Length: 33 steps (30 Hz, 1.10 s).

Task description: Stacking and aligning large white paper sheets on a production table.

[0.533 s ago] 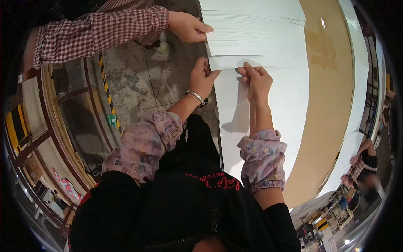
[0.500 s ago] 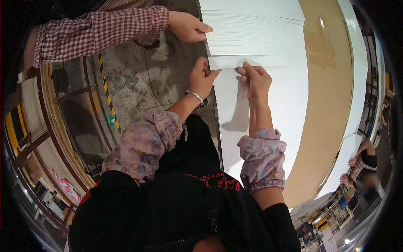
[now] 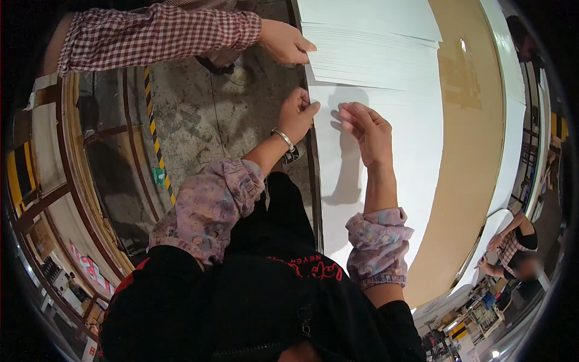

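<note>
My left hand (image 3: 297,114) is at the left edge of the table, with thumb and fingers pressed together. Whether a sheet edge is between them I cannot make out. Over a large white sheet (image 3: 386,157), my right hand (image 3: 368,130) hovers with loosely bent, parted fingers and nothing visible in them; its shadow falls on the paper. Just beyond both hands lies a fanned stack of white sheets (image 3: 374,60), their front edges stepped one behind another. A co-worker's hand (image 3: 286,43) in a checked sleeve touches the stack's left edge.
Brown board (image 3: 467,133) runs along the table to the right of the white paper. On the left are a concrete floor (image 3: 199,120), yellow-black striped tape (image 3: 154,130) and a rack with a dark red frame (image 3: 66,139). Another person (image 3: 515,244) works at the far right.
The front sheet's edge is no longer between my hands. My right hand has come nearer to me and its fingers have loosened. The co-worker's hand and my left hand appear slightly further right.
</note>
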Available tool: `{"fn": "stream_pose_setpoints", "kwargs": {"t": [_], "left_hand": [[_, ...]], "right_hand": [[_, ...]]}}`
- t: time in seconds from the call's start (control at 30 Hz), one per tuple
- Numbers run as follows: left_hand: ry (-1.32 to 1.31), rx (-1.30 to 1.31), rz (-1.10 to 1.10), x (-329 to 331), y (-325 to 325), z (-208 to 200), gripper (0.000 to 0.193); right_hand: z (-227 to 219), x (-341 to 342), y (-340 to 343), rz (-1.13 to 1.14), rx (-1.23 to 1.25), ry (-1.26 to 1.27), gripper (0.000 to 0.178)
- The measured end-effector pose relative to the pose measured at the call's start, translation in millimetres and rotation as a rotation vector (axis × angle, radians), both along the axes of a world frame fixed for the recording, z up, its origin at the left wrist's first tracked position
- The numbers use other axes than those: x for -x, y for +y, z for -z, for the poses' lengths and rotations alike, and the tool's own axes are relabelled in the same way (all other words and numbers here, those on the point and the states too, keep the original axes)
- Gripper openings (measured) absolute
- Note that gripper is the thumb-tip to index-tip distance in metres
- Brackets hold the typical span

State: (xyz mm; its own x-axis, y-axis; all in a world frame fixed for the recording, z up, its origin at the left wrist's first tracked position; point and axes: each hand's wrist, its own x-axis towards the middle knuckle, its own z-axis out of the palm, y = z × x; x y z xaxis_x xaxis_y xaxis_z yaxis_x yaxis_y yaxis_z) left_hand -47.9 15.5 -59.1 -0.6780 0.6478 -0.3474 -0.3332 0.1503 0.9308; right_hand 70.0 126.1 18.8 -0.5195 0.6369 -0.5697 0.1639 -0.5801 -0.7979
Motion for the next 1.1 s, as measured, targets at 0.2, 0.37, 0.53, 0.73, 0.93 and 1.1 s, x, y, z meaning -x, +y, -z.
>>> {"fn": "stream_pose_setpoints", "kwargs": {"t": [0.2,0.37,0.53,0.73,0.93,1.1], "left_hand": [[-0.029,0.036,-0.008,-2.0,2.9,-6.9,0.019],[-0.076,0.021,-0.039,-0.7,4.2,-9.3,0.019],[-0.114,0.002,-0.045,-2.9,3.8,-4.6,0.020],[0.046,0.068,0.003,-2.8,4.7,0.1,0.020],[0.038,0.057,0.042,-5.6,7.7,-2.3,0.022],[0.069,0.051,0.024,-2.4,7.6,-9.2,0.021]], "right_hand": [[2.7,4.2,1.2,0.175,0.230,0.223,0.030],[3.3,4.6,-5.1,0.310,0.396,0.334,0.034],[6.4,2.4,-7.4,0.358,0.452,0.390,0.035],[15.0,-1.4,-4.0,0.409,0.540,0.470,0.030],[4.3,16.5,8.4,0.197,0.098,0.058,0.020],[15.5,23.9,16.5,0.145,0.009,-0.150,0.012]]}}
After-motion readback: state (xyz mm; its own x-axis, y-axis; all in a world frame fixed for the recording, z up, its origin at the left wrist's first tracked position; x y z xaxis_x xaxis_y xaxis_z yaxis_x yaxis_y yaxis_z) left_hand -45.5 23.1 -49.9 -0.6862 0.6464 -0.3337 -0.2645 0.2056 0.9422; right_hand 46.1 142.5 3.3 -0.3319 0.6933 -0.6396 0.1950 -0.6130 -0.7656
